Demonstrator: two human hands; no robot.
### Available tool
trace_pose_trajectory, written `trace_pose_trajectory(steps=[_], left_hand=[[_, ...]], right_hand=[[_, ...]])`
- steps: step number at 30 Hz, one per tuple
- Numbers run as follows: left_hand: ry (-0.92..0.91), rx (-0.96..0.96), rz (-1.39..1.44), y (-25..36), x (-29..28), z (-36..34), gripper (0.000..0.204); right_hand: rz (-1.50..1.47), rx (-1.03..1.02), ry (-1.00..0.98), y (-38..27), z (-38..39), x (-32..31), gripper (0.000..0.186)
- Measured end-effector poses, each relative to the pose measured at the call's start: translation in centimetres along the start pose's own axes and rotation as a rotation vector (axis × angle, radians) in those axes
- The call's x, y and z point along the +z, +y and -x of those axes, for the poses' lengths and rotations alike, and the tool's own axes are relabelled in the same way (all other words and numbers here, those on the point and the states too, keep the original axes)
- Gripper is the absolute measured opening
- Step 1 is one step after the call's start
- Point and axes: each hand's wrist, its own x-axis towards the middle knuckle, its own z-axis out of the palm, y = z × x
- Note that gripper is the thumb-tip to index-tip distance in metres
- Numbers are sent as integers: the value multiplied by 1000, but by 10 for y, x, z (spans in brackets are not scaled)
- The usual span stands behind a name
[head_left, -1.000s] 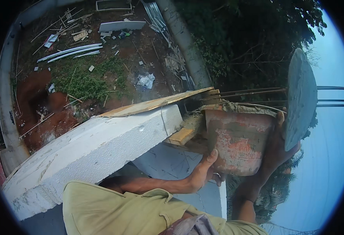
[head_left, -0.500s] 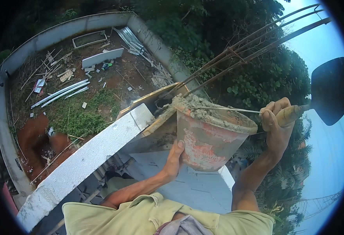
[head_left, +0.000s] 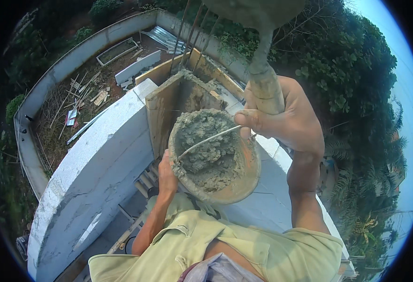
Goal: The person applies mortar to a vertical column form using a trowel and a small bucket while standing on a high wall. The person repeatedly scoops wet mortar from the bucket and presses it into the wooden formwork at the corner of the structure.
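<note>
A mortar-caked bucket [head_left: 249, 175] is held up in front of my chest, its mouth tipped toward me. Wet grey mortar [head_left: 206, 150] fills much of it. My left hand [head_left: 167, 175] is closed against the bucket's left side, fingers partly hidden behind it. In my right hand [head_left: 293, 117] is a trowel [head_left: 266, 89], gripped by its wooden handle, its blade raised at the top of the view. The same hand's thumb and fingers also hold the bucket's wire bail [head_left: 211, 139]. Just beyond the bucket stands a wooden column form [head_left: 157, 110] smeared with mortar.
Steel rebars [head_left: 197, 35] rise from the form. A white block wall [head_left: 91, 148] curves down to the left, and another wall top [head_left: 276, 152] runs to the right. Far below lies a walled yard [head_left: 58, 122] with planks and metal sheets. Trees [head_left: 338, 70] stand at right.
The bucket has come down from the form's top edge and turned from tipped away to mouth toward me. My right hand has moved left and nearer, swinging the trowel blade up.
</note>
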Motion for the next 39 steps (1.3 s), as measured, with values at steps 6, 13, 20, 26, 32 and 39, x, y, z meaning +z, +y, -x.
trace_pose_trajectory(steps=[6,13,20,26,32,39], left_hand=[[-91,-523,356,18,-29,78,90],[48,-761,173,-75,-19,71,80],[238,-820,31,-202,-34,94,29],[95,-548,-269,-236,-31,126,36],[62,-532,-399,-213,-10,125,38],[75,-329,-797,-249,-17,146,55]], right_hand=[[-44,103,-199,101,36,38,23],[353,54,-156,243,122,136,25],[185,253,-178,337,204,173,28],[243,420,-154,362,268,126,38],[947,73,-332,406,265,50,30],[1199,-293,-481,441,163,73,24]])
